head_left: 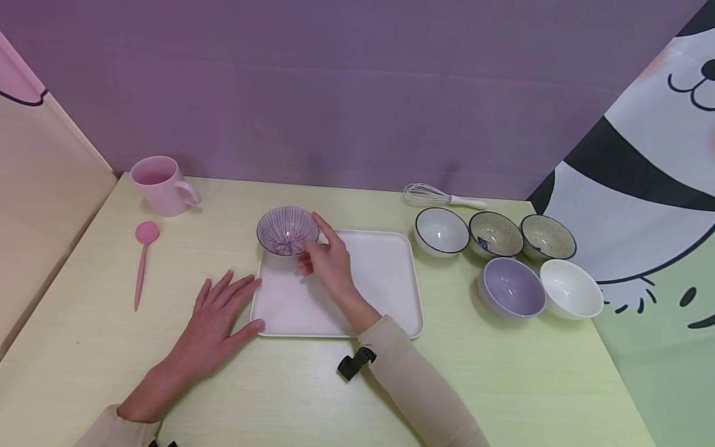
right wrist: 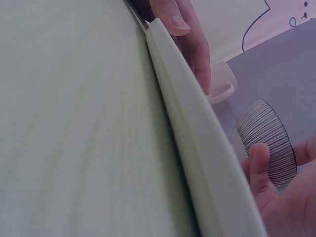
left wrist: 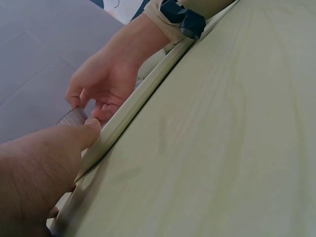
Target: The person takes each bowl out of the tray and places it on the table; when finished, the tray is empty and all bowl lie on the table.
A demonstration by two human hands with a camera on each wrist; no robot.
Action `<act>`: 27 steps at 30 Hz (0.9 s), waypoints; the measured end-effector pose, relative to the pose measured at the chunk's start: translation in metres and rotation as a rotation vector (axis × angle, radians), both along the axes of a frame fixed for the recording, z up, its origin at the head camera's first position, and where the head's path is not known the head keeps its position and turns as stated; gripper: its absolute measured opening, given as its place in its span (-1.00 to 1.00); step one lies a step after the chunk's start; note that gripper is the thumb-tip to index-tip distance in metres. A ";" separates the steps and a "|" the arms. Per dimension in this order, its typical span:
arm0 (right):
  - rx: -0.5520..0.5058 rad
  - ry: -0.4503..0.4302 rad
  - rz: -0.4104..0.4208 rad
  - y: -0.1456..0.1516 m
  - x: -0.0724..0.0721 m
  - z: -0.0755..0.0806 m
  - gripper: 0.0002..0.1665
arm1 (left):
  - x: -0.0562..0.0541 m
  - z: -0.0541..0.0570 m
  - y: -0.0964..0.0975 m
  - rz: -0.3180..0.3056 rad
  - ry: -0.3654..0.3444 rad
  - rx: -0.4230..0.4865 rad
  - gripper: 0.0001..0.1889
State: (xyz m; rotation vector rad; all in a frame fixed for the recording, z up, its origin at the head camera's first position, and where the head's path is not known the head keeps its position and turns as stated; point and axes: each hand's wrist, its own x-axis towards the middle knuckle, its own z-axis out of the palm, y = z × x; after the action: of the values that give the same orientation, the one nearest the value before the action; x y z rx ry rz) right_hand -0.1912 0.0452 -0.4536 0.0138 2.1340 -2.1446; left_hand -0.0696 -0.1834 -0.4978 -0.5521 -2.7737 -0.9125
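My right hand [head_left: 331, 259] grips a purple-striped bowl [head_left: 287, 231] by its right side, over the far left corner of a white rectangular tray [head_left: 368, 279]. In the right wrist view the thin stripes on the bowl's outer wall [right wrist: 266, 140] show, with fingers on both sides of its rim. My left hand [head_left: 215, 323] lies with fingers spread at the tray's left edge, its thumb tip right at the rim. From the left wrist, the bowl [left wrist: 74, 117] is mostly hidden behind the left hand.
A pink mug [head_left: 159, 186] and pink spoon [head_left: 144, 254] are at the left. To the right, several bowls stand grouped, among them a lavender bowl [head_left: 512, 288] and a white bowl [head_left: 571, 290]. Behind them lies a whisk [head_left: 438, 197], near the purple backdrop [head_left: 335, 93].
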 end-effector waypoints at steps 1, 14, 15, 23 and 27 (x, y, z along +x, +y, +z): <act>0.000 0.001 0.000 0.001 0.001 0.000 -0.13 | 0.000 0.000 0.000 0.000 -0.001 -0.001 -0.27; -0.020 0.090 -0.029 0.023 0.016 0.008 -0.14 | 0.000 -0.001 -0.001 0.001 -0.006 0.005 -0.26; -0.027 0.098 -0.031 0.025 0.017 0.008 -0.14 | 0.001 -0.001 -0.001 0.002 -0.006 0.004 -0.26; -0.073 0.149 -0.038 0.043 0.029 0.017 -0.15 | 0.000 -0.002 -0.001 0.001 0.004 0.000 -0.26; -0.074 0.160 -0.041 0.054 0.034 0.020 -0.15 | -0.001 -0.002 -0.001 0.000 0.007 -0.001 -0.27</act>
State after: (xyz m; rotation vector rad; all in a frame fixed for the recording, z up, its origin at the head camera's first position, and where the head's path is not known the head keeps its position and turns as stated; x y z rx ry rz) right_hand -0.1571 0.0988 -0.4336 -0.1258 2.1532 -2.3192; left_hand -0.0701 -0.1845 -0.4997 -0.5538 -2.7687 -0.9071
